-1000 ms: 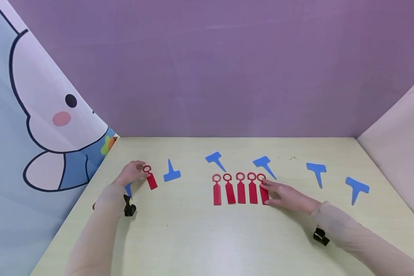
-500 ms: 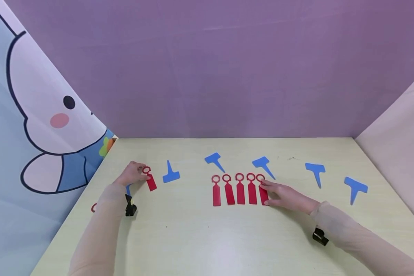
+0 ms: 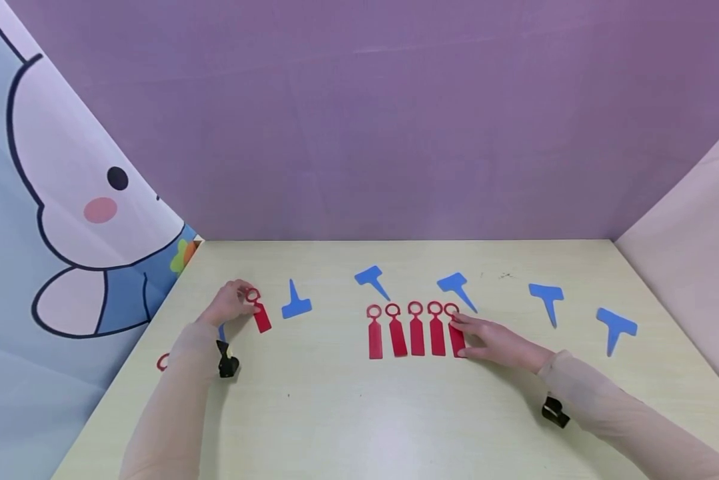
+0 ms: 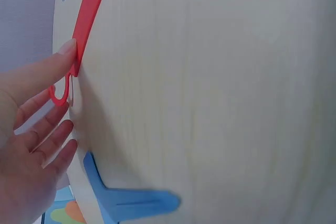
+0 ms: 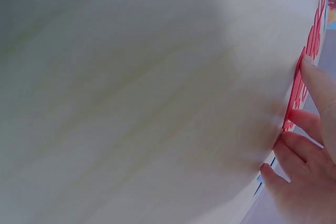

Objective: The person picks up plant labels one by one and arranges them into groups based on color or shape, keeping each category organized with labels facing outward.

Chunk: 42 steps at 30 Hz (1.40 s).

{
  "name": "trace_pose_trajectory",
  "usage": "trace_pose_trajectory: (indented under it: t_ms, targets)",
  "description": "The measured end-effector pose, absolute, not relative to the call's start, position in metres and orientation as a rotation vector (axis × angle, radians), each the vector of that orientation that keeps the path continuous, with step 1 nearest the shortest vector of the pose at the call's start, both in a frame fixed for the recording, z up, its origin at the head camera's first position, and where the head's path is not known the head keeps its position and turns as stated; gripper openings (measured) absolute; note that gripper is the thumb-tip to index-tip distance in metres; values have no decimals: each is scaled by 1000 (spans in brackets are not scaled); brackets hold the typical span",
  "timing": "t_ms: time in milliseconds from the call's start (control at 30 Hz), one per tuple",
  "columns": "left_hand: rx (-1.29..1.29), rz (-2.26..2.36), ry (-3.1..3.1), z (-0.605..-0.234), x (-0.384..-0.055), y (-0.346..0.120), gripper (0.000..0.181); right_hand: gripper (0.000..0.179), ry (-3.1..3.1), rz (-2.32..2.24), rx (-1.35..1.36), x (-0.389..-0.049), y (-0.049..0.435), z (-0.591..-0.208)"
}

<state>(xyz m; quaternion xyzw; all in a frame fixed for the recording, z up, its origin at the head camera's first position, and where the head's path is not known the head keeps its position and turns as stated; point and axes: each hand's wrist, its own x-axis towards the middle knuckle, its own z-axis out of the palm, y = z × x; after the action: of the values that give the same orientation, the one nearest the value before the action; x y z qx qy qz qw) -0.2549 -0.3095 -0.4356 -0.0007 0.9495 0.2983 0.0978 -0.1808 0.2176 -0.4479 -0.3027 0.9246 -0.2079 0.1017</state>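
Observation:
My left hand [image 3: 226, 303] pinches a red tag [image 3: 262, 320] with a ring end at the far left. In the left wrist view its thumb lies on the tag's flat body, close to the ring, and the other fingers are spread behind. My right hand [image 3: 500, 341] rests at the rightmost tag [image 3: 458, 341] of a row of several red ring-ended tags [image 3: 417, 339], rings pointing away from me. Its fingertips touch that tag near the ring, and the thumb touches the lower end, fingers mostly straight. The tags lie flat, side by side.
Blue T-shaped plant labels lie across the far part of the table [image 3: 359, 427], including one label [image 3: 296, 307] beside the left hand and another [image 3: 617, 323] at far right. A further label [image 4: 131, 203] lies below the left hand. A red ring [image 3: 162, 362] shows beside the left sleeve.
The view shifts slightly. Both hands stay where they are, the left with its tag and the right at the row's end. More of the red ring shows beside the left sleeve.

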Motion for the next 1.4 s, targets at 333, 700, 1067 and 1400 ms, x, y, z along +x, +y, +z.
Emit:
trace_pose_trajectory:
  t_ms: [333, 700, 1067, 1400]
  targets:
    - [-72, 989, 2785, -440, -253, -309, 52, 64, 2709, -630, -874, -180, 217, -447]
    - [-63, 1227, 2728, -443, -248, -312, 55, 63, 2702, -639, -874, -180, 217, -447]
    - [-63, 1421, 2593, -438, -244, -307, 49, 62, 2707, -640, -877, -181, 217, -449]
    - [85, 1516, 2574, -426, -250, -282, 45, 62, 2716, -649, -871, -181, 218, -449]
